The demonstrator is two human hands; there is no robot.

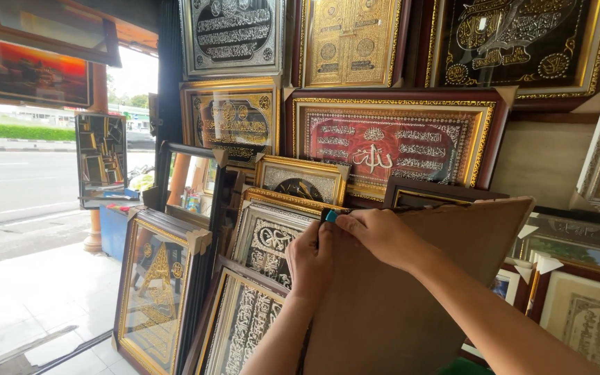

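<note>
A large brown backing board [411,298], the plain rear of a framed picture, stands tilted in front of the person, its brown face turned toward the camera and its long top edge running from the upper left corner near the hands up and to the right, where it ends at a corner in front of the wall of pictures. The left hand [312,258] is closed around the board's upper left corner, fingers curled over the edge and thumb pressed on the brown surface. The right hand [376,232] lies across the top edge just beside it, its fingertips pinched on a small blue object [330,216] at the very corner; what the object is cannot be told. The two hands touch each other there. Behind the board hangs a red calligraphy panel in a gold and dark wood frame [390,142], and just left of the hands lean several gold-framed calligraphy pictures [269,243] stacked against one another. Further left a tall gold-framed picture [157,285] stands on the tiled floor [29,298] by the open shopfront.
</note>
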